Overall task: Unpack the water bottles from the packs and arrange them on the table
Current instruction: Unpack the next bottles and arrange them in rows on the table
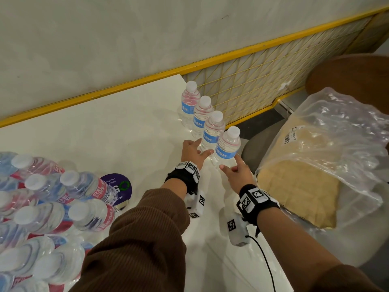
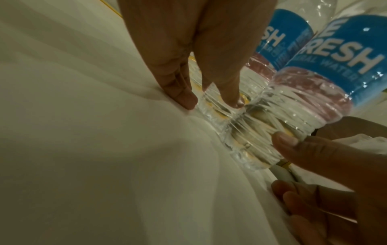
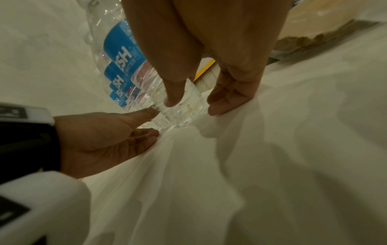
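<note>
Several clear water bottles with blue labels stand upright in a row along the right edge of the white table (image 1: 105, 133). My right hand (image 1: 230, 162) is at the base of the nearest bottle (image 1: 227, 146), thumb (image 3: 171, 99) touching it and fingers (image 3: 226, 102) spread on the table to its right. My left hand (image 1: 203, 147) reaches the foot of the bottle behind it (image 1: 212, 131) with straight fingers (image 2: 182, 96) down on the table beside it. Neither hand holds anything. A shrink-wrapped pack of bottles (image 1: 42, 207) lies at the near left.
The row stands close to the table's right edge. Beyond that edge a clear plastic bag of tan sacks (image 1: 305, 165) sits on a seat. A yellow mesh fence (image 1: 252, 81) runs behind, and a purple round sticker (image 1: 117, 184) lies beside the pack.
</note>
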Demonstrator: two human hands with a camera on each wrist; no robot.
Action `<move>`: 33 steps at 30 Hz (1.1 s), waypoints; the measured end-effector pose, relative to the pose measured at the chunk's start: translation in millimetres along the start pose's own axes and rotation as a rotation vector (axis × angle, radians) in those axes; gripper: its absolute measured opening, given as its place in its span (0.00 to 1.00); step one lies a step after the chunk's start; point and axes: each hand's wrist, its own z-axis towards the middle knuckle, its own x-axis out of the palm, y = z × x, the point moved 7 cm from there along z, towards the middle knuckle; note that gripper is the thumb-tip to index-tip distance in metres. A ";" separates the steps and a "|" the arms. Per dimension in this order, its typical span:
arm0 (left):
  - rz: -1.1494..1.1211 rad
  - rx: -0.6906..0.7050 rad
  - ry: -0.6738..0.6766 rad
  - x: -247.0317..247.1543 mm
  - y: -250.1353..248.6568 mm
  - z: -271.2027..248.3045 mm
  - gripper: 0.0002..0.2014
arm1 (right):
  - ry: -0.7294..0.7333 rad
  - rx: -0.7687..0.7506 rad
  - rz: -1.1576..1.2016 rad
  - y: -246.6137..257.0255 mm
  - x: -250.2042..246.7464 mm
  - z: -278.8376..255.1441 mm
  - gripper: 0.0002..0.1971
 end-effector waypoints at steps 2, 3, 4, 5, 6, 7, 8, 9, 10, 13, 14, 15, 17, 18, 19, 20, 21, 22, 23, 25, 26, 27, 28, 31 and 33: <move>0.012 -0.001 0.012 -0.9 -0.7 0.9 0.33 | -0.004 0.003 0.001 0.7 1.0 0.9 0.33; 0.020 -0.004 0.020 -1.3 -1.6 1.4 0.33 | -0.005 0.007 -0.002 0.5 2.1 2.2 0.33; 0.030 -0.008 0.028 -1.4 -2.2 2.4 0.33 | -0.006 0.012 -0.002 0.0 3.0 3.1 0.33; 0.039 -0.015 0.034 -1.6 -2.6 3.4 0.33 | -0.009 0.018 0.001 -0.3 3.4 3.3 0.33; 0.046 -0.024 0.039 -1.4 -2.4 5.0 0.33 | -0.015 0.018 0.002 -0.7 3.6 3.5 0.33; 0.053 -0.028 0.043 -1.1 -2.4 6.1 0.33 | -0.020 0.015 0.003 -0.9 3.4 3.3 0.33; 0.057 -0.029 0.044 -1.0 -2.2 6.9 0.34 | -0.023 0.014 0.005 -0.7 3.5 3.1 0.33; 0.059 -0.029 0.045 -0.8 -2.3 7.1 0.34 | -0.020 0.016 0.007 -0.6 3.6 2.8 0.33; 0.060 -0.030 0.043 -0.5 -2.2 7.1 0.34 | -0.015 0.021 0.005 -1.2 4.0 3.3 0.33; 0.072 -0.036 0.036 -0.4 -3.0 5.7 0.34 | -0.015 0.021 0.008 -1.8 3.7 4.3 0.33; 0.090 -0.041 0.035 -1.3 -3.7 4.8 0.35 | -0.017 0.015 0.008 -1.9 3.4 4.4 0.33; 0.122 -0.046 0.040 -2.9 -4.9 2.8 0.36 | -0.018 0.008 0.010 -2.0 3.1 4.1 0.34; 0.219 -0.069 0.070 -7.6 -6.0 -5.1 0.37 | -0.010 0.006 0.021 -5.2 2.3 1.9 0.36; 0.268 -0.081 0.095 -10.2 -6.3 -11.1 0.36 | -0.004 0.018 0.035 -8.6 2.0 0.1 0.37; 0.306 -0.089 0.125 -12.9 -7.2 -18.6 0.35 | 0.003 0.036 0.053 -12.4 2.4 -2.5 0.38; 0.333 -0.092 0.156 -16.0 -8.6 -26.9 0.34 | 0.010 0.058 0.072 -16.5 3.3 -6.2 0.38; 0.353 -0.087 0.183 -20.0 -11.4 -35.6 0.32 | 0.015 0.076 0.087 -19.2 4.8 -11.2 0.37; 0.366 -0.078 0.204 -24.7 -14.5 -44.6 0.30 | 0.021 0.084 0.093 -20.8 7.5 -17.1 0.35; 0.373 -0.064 0.221 -30.3 -19.0 -54.7 0.28 | 0.033 0.079 0.088 -20.2 11.5 -24.2 0.33; 0.385 -0.029 0.249 -44.3 -31.5 -77.1 0.24 | 0.075 0.041 0.064 -14.6 23.0 -41.5 0.29; 0.394 -0.006 0.255 -53.4 -39.1 -88.7 0.23 | 0.104 0.009 0.047 -10.0 29.9 -51.7 0.27; 0.409 0.020 0.257 -64.2 -47.3 -101.1 0.22 | 0.133 -0.027 0.029 -4.5 37.5 -63.5 0.25; 0.424 0.044 0.250 -76.8 -55.1 -113.2 0.21 | 0.162 -0.065 0.008 1.0 45.4 -75.6 0.23; 0.473 0.096 0.215 -123.7 -69.0 -148.3 0.19 | 0.257 -0.184 -0.061 18.6 72.5 -113.7 0.17; 0.550 0.106 0.192 -156.7 -64.1 -168.0 0.19 | 0.334 -0.255 -0.111 29.8 93.1 -138.7 0.15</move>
